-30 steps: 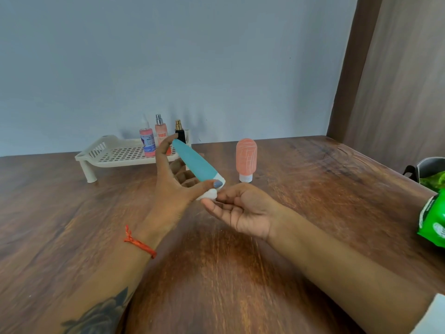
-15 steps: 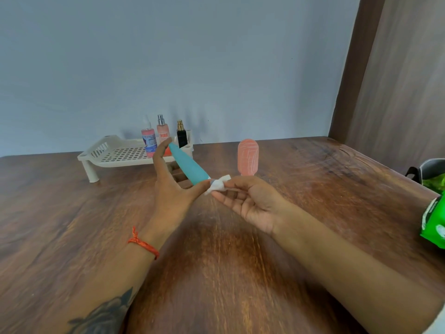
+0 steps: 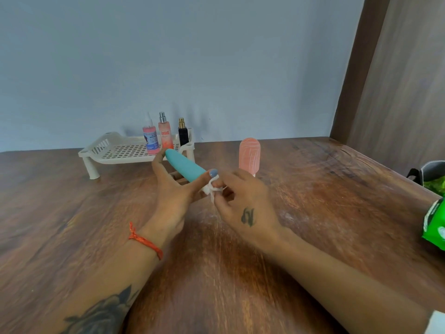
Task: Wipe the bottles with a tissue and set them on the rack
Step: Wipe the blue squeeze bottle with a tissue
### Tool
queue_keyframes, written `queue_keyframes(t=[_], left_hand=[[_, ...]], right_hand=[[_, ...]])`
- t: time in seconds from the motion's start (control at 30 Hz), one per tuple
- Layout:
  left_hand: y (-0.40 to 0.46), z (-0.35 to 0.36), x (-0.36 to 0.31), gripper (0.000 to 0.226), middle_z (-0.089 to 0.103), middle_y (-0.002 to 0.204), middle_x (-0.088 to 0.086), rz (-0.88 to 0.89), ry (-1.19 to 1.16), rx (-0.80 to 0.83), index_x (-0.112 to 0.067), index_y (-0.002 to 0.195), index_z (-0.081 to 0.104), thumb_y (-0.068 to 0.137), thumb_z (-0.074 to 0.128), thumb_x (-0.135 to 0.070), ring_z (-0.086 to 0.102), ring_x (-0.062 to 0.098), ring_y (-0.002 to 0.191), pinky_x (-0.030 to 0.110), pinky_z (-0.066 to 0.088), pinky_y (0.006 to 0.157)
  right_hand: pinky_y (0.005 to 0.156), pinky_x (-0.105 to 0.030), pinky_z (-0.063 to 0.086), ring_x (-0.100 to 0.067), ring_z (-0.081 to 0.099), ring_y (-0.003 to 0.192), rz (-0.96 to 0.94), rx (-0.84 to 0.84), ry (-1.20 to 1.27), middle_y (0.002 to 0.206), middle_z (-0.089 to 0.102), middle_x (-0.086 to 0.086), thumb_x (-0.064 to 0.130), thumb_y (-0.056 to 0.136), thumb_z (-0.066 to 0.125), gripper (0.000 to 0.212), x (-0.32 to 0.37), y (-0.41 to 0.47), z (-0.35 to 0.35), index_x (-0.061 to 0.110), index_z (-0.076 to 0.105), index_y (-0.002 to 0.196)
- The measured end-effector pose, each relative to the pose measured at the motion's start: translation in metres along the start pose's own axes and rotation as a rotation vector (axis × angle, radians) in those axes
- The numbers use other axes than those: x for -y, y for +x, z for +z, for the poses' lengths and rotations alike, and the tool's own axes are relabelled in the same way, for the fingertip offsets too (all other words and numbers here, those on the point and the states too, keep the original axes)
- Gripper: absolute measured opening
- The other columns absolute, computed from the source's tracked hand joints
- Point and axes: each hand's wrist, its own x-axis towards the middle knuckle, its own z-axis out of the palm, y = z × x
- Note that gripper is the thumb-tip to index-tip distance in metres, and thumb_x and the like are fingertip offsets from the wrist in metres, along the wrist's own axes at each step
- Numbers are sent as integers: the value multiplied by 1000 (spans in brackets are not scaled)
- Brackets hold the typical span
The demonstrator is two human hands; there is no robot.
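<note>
Our left hand grips the teal bottle while our right hand, empty a second ago, now pinches tissue against its cap, so wiping starts.

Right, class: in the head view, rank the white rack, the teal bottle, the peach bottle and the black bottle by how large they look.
1. white rack
2. teal bottle and peach bottle: they look alike, and the teal one is partly covered and nearer the camera, so unranked
3. black bottle, farthest back
</note>
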Motion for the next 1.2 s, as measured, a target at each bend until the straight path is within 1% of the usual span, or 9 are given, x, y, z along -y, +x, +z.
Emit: queue_keyframes(t=[0.2,0.3,0.4,0.53,0.7,0.8,0.93,1.1,1.2], left_hand=[[-1,2,-1,100,52,117,17,-54,-13,-32,-35,140,16,66,81,-15,64,18,94,28,57,63],[-2,4,-2,96,56,114,18,-81,-22,-46,-33,138,17,68,80,-16,65,19,90,21,55,55],[-3,5,-3,95,57,110,15,-120,-71,-45,-35,136,19,66,80,-17,65,21,93,23,57,59],[0,2,-3,98,52,118,14,-135,-80,-50,-37,136,17,65,82,-18,63,24,100,32,58,71],[3,-3,2,109,48,125,8,119,292,-89,-37,140,15,59,87,-29,59,19,101,34,57,78],[2,-5,5,114,48,129,6,231,525,-82,-39,141,11,56,88,-39,57,21,106,26,53,78],[4,-8,5,128,45,137,9,266,670,-55,-41,144,-3,56,90,-33,56,25,111,42,53,89],[8,-11,1,133,45,138,6,295,696,-3,-47,141,-13,58,89,-25,56,21,110,32,50,85],[8,-13,1,133,46,114,-7,322,702,53,-43,143,-13,61,88,-22,53,9,94,13,44,69]], right_hand=[[49,-21,45,-19,57,65,-296,73,-312,83,62,-11,6,61,81,30,8,-1,0,5,69,89],[45,-22,41,-18,55,69,-354,99,-430,87,61,-10,9,57,83,33,12,-3,6,5,69,87],[47,-23,44,-18,54,73,-374,126,-451,90,60,-10,11,56,84,37,12,-4,10,4,69,89],[48,-23,45,-18,58,74,-295,222,-443,88,60,-7,14,56,85,39,9,-3,7,6,70,92],[72,-22,39,-17,52,93,-56,271,-403,109,54,-5,19,90,54,28,-3,5,-10,10,59,116],[79,-26,47,-15,56,91,115,399,-357,107,59,0,26,88,57,25,-16,8,-11,19,61,112],[71,-22,45,-8,58,88,264,489,-160,98,63,9,40,80,65,28,-30,16,-20,29,62,106],[78,-22,51,1,57,88,205,428,81,103,60,12,33,74,73,46,-28,45,-40,36,55,116],[85,-26,51,-3,58,94,69,520,50,118,55,11,25,72,76,70,-14,74,-49,40,42,131]])
